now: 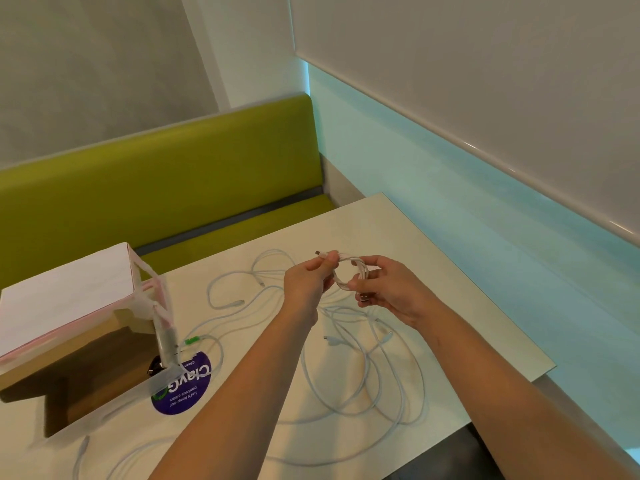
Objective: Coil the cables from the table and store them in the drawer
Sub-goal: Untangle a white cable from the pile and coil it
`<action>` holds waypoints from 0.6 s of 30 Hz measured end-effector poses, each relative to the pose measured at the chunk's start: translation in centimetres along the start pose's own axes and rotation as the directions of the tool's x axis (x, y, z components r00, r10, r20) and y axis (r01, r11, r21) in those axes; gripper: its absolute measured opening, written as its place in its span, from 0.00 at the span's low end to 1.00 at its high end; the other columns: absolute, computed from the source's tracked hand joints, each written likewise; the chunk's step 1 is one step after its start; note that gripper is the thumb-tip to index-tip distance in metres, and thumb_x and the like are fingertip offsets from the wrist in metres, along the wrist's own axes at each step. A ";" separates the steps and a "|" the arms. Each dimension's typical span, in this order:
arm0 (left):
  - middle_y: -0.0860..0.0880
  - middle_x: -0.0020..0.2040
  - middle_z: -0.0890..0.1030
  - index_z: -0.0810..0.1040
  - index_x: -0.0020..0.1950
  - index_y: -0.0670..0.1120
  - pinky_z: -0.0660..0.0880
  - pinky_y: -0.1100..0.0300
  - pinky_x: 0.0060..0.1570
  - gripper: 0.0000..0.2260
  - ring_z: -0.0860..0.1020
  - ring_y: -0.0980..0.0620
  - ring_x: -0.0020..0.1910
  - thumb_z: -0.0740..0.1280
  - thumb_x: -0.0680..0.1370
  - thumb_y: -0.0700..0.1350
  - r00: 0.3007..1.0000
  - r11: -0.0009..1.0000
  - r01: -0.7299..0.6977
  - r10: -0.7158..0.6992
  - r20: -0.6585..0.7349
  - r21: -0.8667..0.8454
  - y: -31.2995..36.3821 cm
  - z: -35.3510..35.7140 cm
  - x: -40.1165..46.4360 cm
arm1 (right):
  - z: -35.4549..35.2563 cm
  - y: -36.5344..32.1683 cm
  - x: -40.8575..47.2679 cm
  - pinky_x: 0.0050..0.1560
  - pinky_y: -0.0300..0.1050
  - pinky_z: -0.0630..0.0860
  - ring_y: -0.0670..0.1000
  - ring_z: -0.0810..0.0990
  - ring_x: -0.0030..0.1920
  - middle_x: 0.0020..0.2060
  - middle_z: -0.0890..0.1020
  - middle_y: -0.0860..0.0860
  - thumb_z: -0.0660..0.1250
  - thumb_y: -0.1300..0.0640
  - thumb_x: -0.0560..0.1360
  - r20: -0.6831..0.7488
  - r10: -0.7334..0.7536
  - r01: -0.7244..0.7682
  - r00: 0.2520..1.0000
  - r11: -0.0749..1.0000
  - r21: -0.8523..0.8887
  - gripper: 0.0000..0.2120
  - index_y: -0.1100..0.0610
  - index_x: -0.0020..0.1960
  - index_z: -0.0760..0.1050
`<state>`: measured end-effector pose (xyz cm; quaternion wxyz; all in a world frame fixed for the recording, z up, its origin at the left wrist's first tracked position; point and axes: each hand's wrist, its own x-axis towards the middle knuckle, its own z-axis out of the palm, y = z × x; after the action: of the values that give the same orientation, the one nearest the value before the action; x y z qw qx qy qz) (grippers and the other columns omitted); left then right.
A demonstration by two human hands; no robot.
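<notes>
Loose white cables (360,368) sprawl in loops across the pale table (450,306), reaching toward its near edge. Left of them sits the cardboard drawer box (69,327), beside a purple round sticker (187,389). Above the tangle, the left hand (308,278) pinches a plug end while the right hand (388,289) curls its fingers round a small coiled cable (349,271). Beyond the far edge runs a green bench (156,181).

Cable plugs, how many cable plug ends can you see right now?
At least 6: held coil's plug tip, metal plug under right hand, green plug beside box, three white ends on table. More may be hidden.
</notes>
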<state>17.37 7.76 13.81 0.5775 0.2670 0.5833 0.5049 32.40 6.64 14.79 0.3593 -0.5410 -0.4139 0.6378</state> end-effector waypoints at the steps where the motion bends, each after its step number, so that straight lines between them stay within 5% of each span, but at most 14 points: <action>1: 0.45 0.48 0.85 0.85 0.51 0.43 0.79 0.65 0.43 0.07 0.80 0.50 0.45 0.73 0.75 0.44 1.000 1.000 -0.005 0.005 -0.010 -0.006 0.2 0.0 0.0 | 0.1 0.0 0.0 0.37 0.42 0.80 0.52 0.81 0.36 0.41 0.81 0.58 0.74 0.68 0.71 -0.005 -0.016 0.016 1.000 0.998 -0.063 0.19 0.60 0.60 0.76; 5: 0.46 0.45 0.85 0.85 0.49 0.44 0.79 0.66 0.44 0.06 0.80 0.53 0.43 0.73 0.75 0.45 0.999 0.998 0.022 -0.024 -0.030 -0.063 0.3 -0.4 0.1 | 0.6 0.3 0.4 0.36 0.41 0.80 0.52 0.80 0.35 0.39 0.82 0.57 0.75 0.65 0.70 -0.078 -0.078 0.068 0.994 0.989 -0.128 0.17 0.60 0.58 0.79; 11: 0.49 0.45 0.83 0.83 0.52 0.42 0.80 0.65 0.43 0.08 0.80 0.55 0.39 0.71 0.77 0.46 0.972 0.987 0.159 -0.151 0.183 -0.033 0.0 -3.1 -0.1 | 1.3 2.2 0.6 0.44 0.45 0.83 0.54 0.81 0.39 0.41 0.81 0.61 0.74 0.63 0.72 -0.046 0.094 -0.078 0.995 0.960 0.270 0.11 0.68 0.51 0.81; 18: 0.48 0.49 0.84 0.80 0.61 0.48 0.82 0.56 0.48 0.10 0.80 0.52 0.42 0.67 0.80 0.47 0.987 0.975 -0.013 -0.023 0.159 0.220 -0.9 -6.2 -0.2 | 3.7 3.0 1.2 0.47 0.46 0.82 0.55 0.81 0.45 0.46 0.82 0.62 0.66 0.66 0.77 0.002 0.104 -0.100 0.995 0.946 0.307 0.07 0.68 0.52 0.80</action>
<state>11.78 5.53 12.03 0.5907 0.3678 0.5880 0.4124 28.52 5.99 11.85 0.4084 -0.5039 -0.2787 0.7083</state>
